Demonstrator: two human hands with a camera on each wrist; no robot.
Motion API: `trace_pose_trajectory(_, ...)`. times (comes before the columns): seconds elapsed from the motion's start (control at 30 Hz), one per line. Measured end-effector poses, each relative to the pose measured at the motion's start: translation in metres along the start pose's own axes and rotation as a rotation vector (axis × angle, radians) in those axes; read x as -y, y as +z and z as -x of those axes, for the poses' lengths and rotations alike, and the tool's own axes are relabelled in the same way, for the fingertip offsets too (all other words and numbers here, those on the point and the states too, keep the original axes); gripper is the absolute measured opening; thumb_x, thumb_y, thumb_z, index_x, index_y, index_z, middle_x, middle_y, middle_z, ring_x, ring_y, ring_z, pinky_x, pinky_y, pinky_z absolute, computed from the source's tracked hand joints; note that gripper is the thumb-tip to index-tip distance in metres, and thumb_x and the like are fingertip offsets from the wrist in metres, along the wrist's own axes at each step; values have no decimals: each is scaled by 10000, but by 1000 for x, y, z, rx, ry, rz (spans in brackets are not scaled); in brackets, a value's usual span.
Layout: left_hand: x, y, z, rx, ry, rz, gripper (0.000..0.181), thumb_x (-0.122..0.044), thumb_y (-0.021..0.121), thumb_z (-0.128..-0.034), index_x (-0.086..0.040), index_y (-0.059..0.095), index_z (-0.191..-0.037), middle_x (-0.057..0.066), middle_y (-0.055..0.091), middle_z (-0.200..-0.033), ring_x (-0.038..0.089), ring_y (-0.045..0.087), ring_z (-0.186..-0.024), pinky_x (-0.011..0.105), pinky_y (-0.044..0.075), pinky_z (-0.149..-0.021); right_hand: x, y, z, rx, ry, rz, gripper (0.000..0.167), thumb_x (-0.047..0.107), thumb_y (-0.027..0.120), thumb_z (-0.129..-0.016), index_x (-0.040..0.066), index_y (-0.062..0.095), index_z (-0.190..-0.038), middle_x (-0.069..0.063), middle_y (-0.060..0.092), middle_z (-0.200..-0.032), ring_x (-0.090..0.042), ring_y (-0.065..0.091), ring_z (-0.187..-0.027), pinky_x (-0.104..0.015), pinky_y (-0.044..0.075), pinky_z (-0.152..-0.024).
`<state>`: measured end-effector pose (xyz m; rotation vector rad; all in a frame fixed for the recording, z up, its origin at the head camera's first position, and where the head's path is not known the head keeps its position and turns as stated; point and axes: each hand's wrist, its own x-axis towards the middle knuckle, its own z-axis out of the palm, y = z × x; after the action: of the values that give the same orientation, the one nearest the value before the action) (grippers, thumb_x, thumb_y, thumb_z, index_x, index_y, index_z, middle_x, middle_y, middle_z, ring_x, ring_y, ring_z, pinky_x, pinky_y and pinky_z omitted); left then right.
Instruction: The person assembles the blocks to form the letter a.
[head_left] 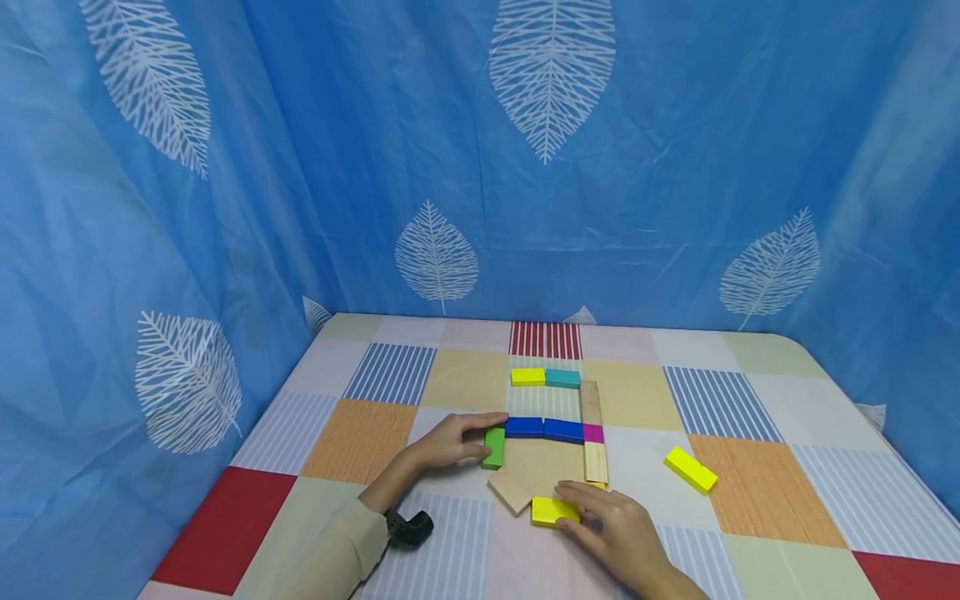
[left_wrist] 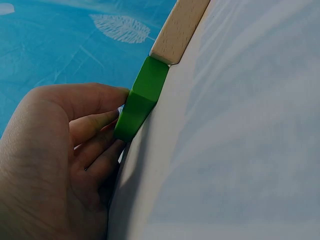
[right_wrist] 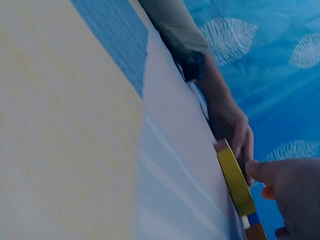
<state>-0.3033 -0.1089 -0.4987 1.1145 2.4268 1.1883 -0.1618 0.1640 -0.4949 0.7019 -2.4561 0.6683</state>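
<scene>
My left hand (head_left: 450, 440) pinches a green block (head_left: 493, 448) between thumb and fingers; the left wrist view shows the thumb tip against the green block (left_wrist: 142, 95). That block adjoins a plain wooden block (left_wrist: 180, 30). At the near side, my right hand (head_left: 618, 529) has thumb and fingers at either side of a yellow block (head_left: 551, 512), pinching its right part. Beside it lies a slanted plain wooden block (head_left: 510, 492). Two blue blocks (head_left: 524, 427) run end to end across the arrangement's middle. The yellow block (right_wrist: 235, 175) also shows in the right wrist view.
A yellow block (head_left: 528, 377) and a teal block (head_left: 562, 379) lie end to end at the back. Down the right side run a wooden block (head_left: 591, 403), a magenta block (head_left: 593, 433) and a pale block (head_left: 596, 462). Another yellow block (head_left: 691, 470) lies apart, farther right.
</scene>
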Motion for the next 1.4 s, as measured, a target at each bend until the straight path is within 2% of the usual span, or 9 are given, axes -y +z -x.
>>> trace_pose_trajectory(0.13, -2, 1, 1, 7, -9, 0, 542, -174, 610, -870, -149, 442, -1385, -50, 434, -1389, 126, 374, -1282, 324, 315, -1045, -11, -9, 2, -8, 95, 47, 411, 231, 834, -651, 168, 712, -1039, 65, 681, -1029, -94, 651, -871, -297, 541, -710)
trace_pose_trajectory(0.3, -1, 1, 1, 10, -28, -7, 539, -190, 602, -874, -165, 439, -1387, -70, 430, -1389, 116, 368, -1284, 331, 314, -1046, -19, -16, 9, 46, 174, 115, 376, 243, 826, -663, 189, 716, -1018, 71, 689, -991, -117, 651, -895, -302, 539, -724)
trace_pose_trajectory(0.43, 0, 1, 1, 7, -26, -8, 536, -187, 605, -875, -172, 442, -1386, -73, 431, -1388, 115, 369, -1283, 334, 317, -1045, -23, -16, 11, 52, 170, 121, 341, 233, 816, -676, 192, 718, -999, 76, 688, -984, -106, 648, -895, -286, 537, -728)
trace_pose_trajectory(0.7, 0, 0, 1, 4, -12, -4, 539, -179, 608, -873, -168, 443, -1385, -65, 434, -1387, 113, 372, -1281, 325, 321, -1041, -26, -18, 10, 1, 109, 132, 357, 170, 833, -646, 163, 723, -986, 60, 690, -983, -125, 656, -869, -296, 542, -703)
trace_pose_trajectory(0.9, 0, 1, 0, 3, -11, -7, 540, -191, 606, -873, -172, 441, -1387, -66, 432, -1390, 116, 372, -1282, 335, 321, -1042, -27, -17, 11, 5, 131, 129, 355, 154, 835, -642, 165, 724, -978, 68, 688, -980, -124, 654, -880, -293, 541, -710)
trace_pose_trajectory(1.13, 2, 2, 0, 4, -4, -17, 537, -190, 604, -875, -168, 441, -1386, -64, 431, -1390, 118, 371, -1284, 332, 319, -1044, -25, -18, 12, 46, 166, 125, 352, 223, 827, -659, 199, 720, -994, 89, 678, -979, -108, 650, -882, -280, 540, -710)
trace_pose_trajectory(1.4, 2, 2, 1, -2, 7, -19, 541, -182, 605, -874, -154, 437, -1388, -49, 435, -1390, 130, 374, -1284, 336, 323, -1041, -22, -21, 18, 3, 208, 141, 394, 259, 851, -615, 200, 722, -983, 106, 666, -935, -118, 652, -843, -285, 540, -664)
